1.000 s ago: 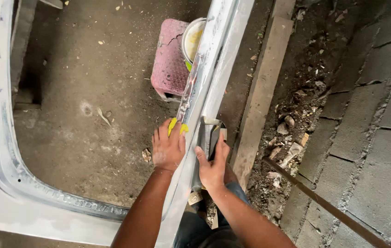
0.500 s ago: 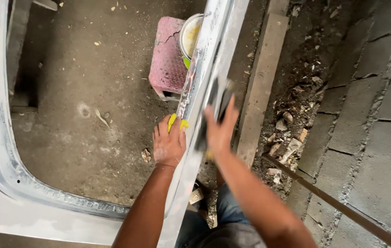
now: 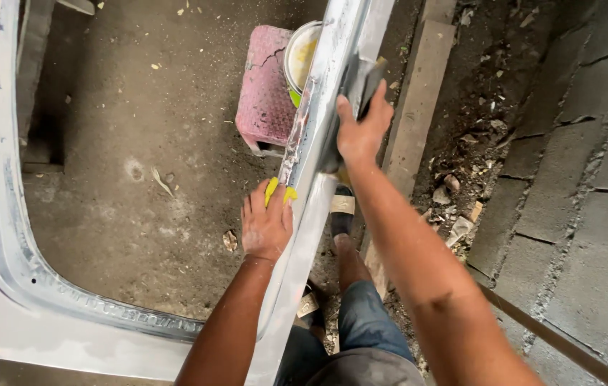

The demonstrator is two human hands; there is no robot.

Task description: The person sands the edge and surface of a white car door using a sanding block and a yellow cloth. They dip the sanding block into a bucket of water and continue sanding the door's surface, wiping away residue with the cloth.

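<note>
The right hand (image 3: 362,129) grips a dark rectangular sanding block (image 3: 361,82), fingers wrapped around it, pressed against the long pale grey metal body panel (image 3: 314,186) running down the frame's centre. The left hand (image 3: 266,225), lower centre, pinches a small yellow plastic spreader (image 3: 279,191) against the panel's left edge. A pink plastic stool (image 3: 267,93) (cracked on top) and a white round tub (image 3: 299,57) stand at upper centre.

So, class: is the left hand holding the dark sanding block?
No: the right hand grips the dark sanding block; the left hand holds a yellow spreader.
</note>
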